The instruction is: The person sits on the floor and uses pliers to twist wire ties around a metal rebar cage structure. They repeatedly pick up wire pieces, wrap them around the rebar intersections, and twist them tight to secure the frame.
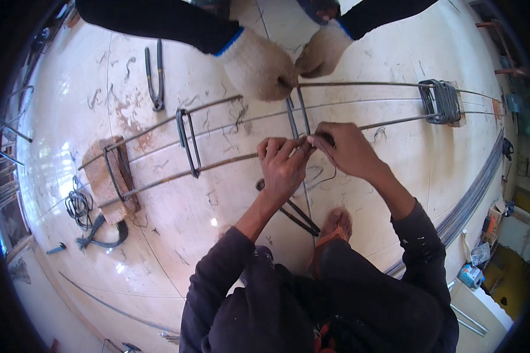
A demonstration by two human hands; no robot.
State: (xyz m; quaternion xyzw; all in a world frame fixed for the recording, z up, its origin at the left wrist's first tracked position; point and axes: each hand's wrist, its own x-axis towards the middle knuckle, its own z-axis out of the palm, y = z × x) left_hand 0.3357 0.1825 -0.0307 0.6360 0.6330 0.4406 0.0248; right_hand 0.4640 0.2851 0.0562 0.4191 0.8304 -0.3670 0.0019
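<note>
My left hand [282, 169] is closed over the near rebar [218, 165], its fingertips beside a rectangular steel stirrup [302, 112]. Meeting it at that corner, my right hand [350, 154] pinches with thumb and forefinger. A thin tie wire [334, 171] curves out below the right fingers; the pinched end is hidden. Across from me, a co-worker's two gloved hands [259, 65] are at the far bar and the top of the same stirrup. Another stirrup [183, 135] hangs around both bars to the left. Pincers [305, 222] lie on the floor below my left hand.
A reddish block [100, 154] props the bars' left end. Bundled stirrups [446, 101] sit around them at right. Other pincers [158, 103], coiled wire [78, 203] and a tie-wire bunch [109, 242] lie on the tiles. Long rods [474, 189] run along the right; my sandalled foot [335, 226] is close.
</note>
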